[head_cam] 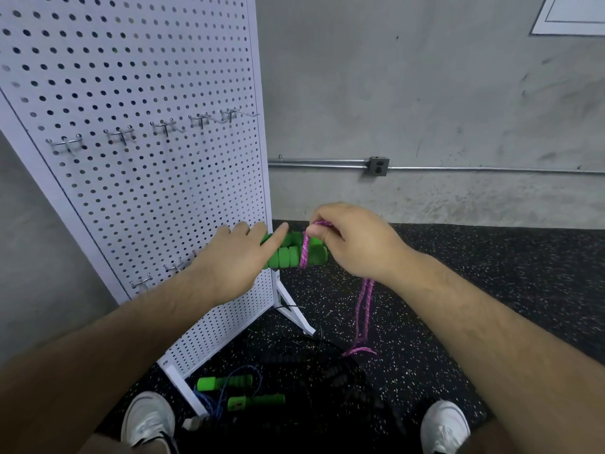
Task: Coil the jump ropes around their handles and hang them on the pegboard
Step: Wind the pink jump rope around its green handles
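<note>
My left hand [239, 257] grips a pair of green foam handles [289, 253] held side by side at waist height, beside the pegboard's lower right edge. My right hand [353, 240] pinches the purple rope [305, 253] above the handles; one turn of it lies around them. The rest of the purple rope [365, 309] hangs doubled from under my right wrist down to the floor. The white pegboard [147, 158] stands at the left with a row of metal hooks [163, 127] across its middle and more hooks low down. All the hooks I see are bare.
On the speckled black floor by the pegboard's foot lies another jump rope with green handles [240, 391] and a blue cord [212, 401]. A dark rope [330, 365] is heaped between my white shoes [149, 417]. A conduit pipe [327, 162] runs along the concrete wall.
</note>
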A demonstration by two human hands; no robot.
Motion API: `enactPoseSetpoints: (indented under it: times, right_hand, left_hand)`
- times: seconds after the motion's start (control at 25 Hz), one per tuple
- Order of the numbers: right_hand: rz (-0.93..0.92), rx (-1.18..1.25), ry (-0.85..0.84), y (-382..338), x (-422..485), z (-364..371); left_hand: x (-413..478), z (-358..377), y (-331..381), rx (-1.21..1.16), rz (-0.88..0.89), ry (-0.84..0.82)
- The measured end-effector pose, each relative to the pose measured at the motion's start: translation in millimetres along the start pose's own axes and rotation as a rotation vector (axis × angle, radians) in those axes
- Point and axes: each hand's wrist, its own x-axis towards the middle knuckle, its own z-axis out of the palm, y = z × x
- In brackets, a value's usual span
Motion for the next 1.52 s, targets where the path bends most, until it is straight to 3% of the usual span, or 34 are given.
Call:
enactPoseSetpoints:
  times: [0.16, 0.32, 0.52, 0.64, 0.76, 0.88, 1.04, 1.28, 1.4, 1.52]
  right_hand:
    - [0.106, 0.232, -0.053, 22.1, 4.4, -3.0]
    - [0.165, 0.498, -0.086, 30.1, 8.3, 1.9]
    - [0.306, 0.773, -0.066, 34.9, 6.3, 16.1]
    - [0.349, 0.665, -0.201, 20.3, -5.6, 36.9]
    - [0.323, 0.617, -0.312, -8.8, -17.6, 58.4]
    - [0.281, 0.585, -0.336, -36.1, -24.8, 57.2]
    - [0.159, 0.413, -0.248, -54.3, -28.4, 18.4]
    - [-0.090, -0.085, -0.090, -31.3, -18.9, -15.4]
    - [-0.139, -0.053, -0.076, -14.5, -11.1, -19.3]
    - [-0.069, 0.121, -0.082, 7.1, -4.0, -17.8]
  left_hand:
    - [-4.7, -4.0, 0.8, -0.111, 0.096, 0.036]
    - [-8.5, -4.4, -1.1, -0.204, 0.228, 0.286]
    - [-11.2, -17.9, -0.1, -0.179, 0.164, 0.448]
    - [-10.7, -22.0, -6.6, -0.086, 0.002, 0.421]
    - [-7.1, -24.4, -10.1, 0.030, -0.102, 0.274]
    - [-2.2, -15.9, -14.6, 0.039, -0.149, 0.105]
    - [-0.4, -7.9, -18.5, -0.024, -0.166, 0.048]
    - [-4.7, -11.7, -7.8, -0.099, -0.011, 0.056]
    - [-10.9, -16.2, 0.9, -0.203, 0.118, 0.028]
    - [-16.2, -24.0, 4.8, -0.385, 0.190, 0.022]
